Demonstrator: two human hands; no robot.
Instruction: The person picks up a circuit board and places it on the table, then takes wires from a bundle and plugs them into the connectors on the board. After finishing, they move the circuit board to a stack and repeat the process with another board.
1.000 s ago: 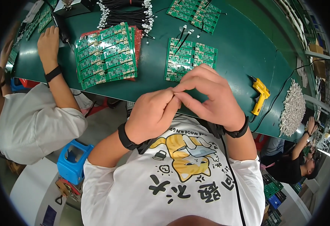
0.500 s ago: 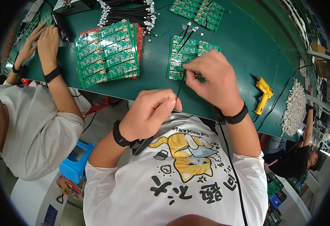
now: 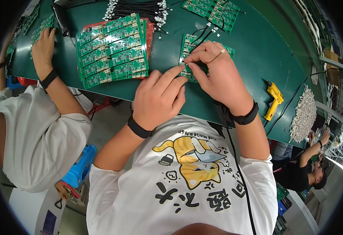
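My right hand (image 3: 222,80) bends over a green circuit board panel (image 3: 186,46), its thumb and forefinger pinched together at the panel's left side. A thin dark cable (image 3: 217,56) runs from the pinch across the fingers, with a small white plug near the knuckles. The cable's end at the board is hidden by the fingertips. My left hand (image 3: 157,98) lies palm down with fingers stretched, its fingertips at the panel's near left edge. Several black cables (image 3: 199,38) with white plugs rise from the panel's far side.
Stacked green board panels (image 3: 112,51) lie on red wrap (image 3: 150,37) at left, before a bundle of black cables (image 3: 136,11). More panels (image 3: 218,13) lie farther back. A yellow glue gun (image 3: 274,100) and heaped white parts (image 3: 304,115) are at right. A co-worker's hand (image 3: 43,51) is left.
My left hand has left the cable it pinched near the table edge and moved up to the panel, fingers spread out. My right hand's pinch has moved slightly up and left against the board.
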